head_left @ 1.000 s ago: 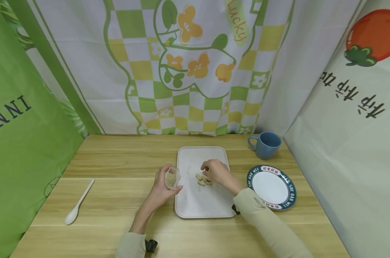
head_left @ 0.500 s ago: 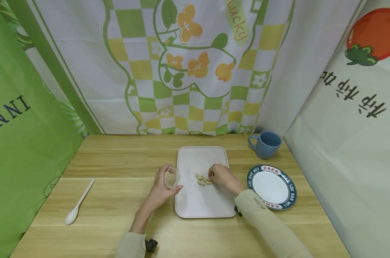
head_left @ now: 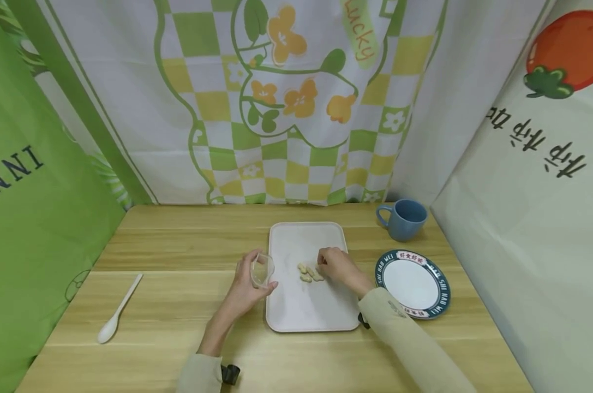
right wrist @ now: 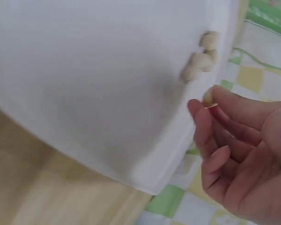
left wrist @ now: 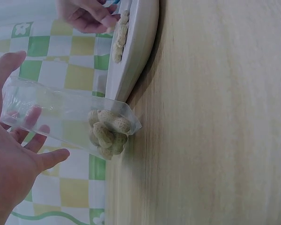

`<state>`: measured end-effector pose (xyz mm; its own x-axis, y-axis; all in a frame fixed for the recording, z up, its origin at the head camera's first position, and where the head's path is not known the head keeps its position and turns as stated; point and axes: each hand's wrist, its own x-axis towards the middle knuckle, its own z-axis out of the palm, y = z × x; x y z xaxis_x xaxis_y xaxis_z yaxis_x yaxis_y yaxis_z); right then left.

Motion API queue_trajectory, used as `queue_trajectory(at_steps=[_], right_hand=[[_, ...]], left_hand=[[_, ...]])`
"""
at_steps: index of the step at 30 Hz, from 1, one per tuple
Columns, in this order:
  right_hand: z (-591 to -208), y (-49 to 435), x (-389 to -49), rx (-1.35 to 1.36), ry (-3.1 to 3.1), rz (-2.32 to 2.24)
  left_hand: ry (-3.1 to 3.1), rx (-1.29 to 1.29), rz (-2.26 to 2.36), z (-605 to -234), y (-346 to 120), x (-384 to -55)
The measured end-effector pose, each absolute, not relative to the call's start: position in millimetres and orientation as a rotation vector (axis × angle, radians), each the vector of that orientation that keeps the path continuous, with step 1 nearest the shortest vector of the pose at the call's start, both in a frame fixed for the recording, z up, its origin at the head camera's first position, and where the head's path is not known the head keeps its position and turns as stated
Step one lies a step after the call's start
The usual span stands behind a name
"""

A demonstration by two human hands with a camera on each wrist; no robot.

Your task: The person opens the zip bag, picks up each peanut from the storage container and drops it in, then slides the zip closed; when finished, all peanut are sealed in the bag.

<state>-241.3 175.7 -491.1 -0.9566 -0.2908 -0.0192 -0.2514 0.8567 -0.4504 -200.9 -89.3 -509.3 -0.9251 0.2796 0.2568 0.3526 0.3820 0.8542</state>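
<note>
My left hand [head_left: 242, 286] grips a clear plastic bag [left wrist: 51, 110] by its upper part, beside the tray's left edge, mouth upward. Several unshelled peanuts [left wrist: 104, 134] are gathered at the bottom of the bag. Over the white tray [head_left: 311, 311], my right hand [head_left: 341, 268] is low, just right of a small group of peanuts [head_left: 306, 277]. In the right wrist view, thumb and index finger pinch a single peanut [right wrist: 208, 97] at its end. The other peanuts on the tray [right wrist: 200, 64] lie just beyond the fingertips.
A patterned-rim plate [head_left: 411, 286] sits right of the tray, partly behind the right sleeve. Behind it stands a blue mug [head_left: 407, 221]. A white spoon [head_left: 119, 311] lies at the left of the wooden table [head_left: 178, 245]. Printed curtains [head_left: 301, 158] hang behind and at both sides.
My right hand has moved right and lower, from above the peanuts to their right side, staying almost still in the last half second. The left hand keeps the bag in place.
</note>
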Motion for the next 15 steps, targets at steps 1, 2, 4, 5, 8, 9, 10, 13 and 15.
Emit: queue_trajectory(at_steps=[1,2,4,5,8,9,10,13,15], right_hand=[[-487.6,174.5,-241.7,-0.453,2.948,-0.726],[-483.5,172.9,-241.7,-0.494,2.960,-0.758],[-472.4,168.1,-240.2,-0.578,2.973,-0.836],[-466.3,165.1,-239.0,-0.633,2.983,-0.874],[-449.1,154.8,-232.5,-0.808,2.995,-1.028],[-443.7,150.9,-229.8,-0.852,2.995,-1.080],[-438.4,146.5,-227.0,-0.905,2.989,-1.130],[-426.0,133.2,-219.9,-1.039,2.960,-1.239],[-419.4,124.8,-216.0,-1.110,2.942,-1.257]], left_hand=[[-2.554,-0.584,-1.608,-508.3,-89.0,-201.2],[-2.554,-0.586,-1.605,-507.8,-88.7,-201.8],[-2.551,-0.591,-1.603,-507.4,-87.9,-202.7],[-2.547,-0.597,-1.600,-507.3,-87.6,-203.1],[-2.542,-0.618,-1.592,-507.8,-87.1,-203.9],[-2.542,-0.622,-1.593,-508.2,-87.1,-203.9],[-2.545,-0.624,-1.583,-509.1,-87.4,-204.3],[-2.550,-0.615,-1.584,-510.5,-88.5,-203.9],[-2.550,-0.604,-1.589,-510.9,-88.7,-203.6]])
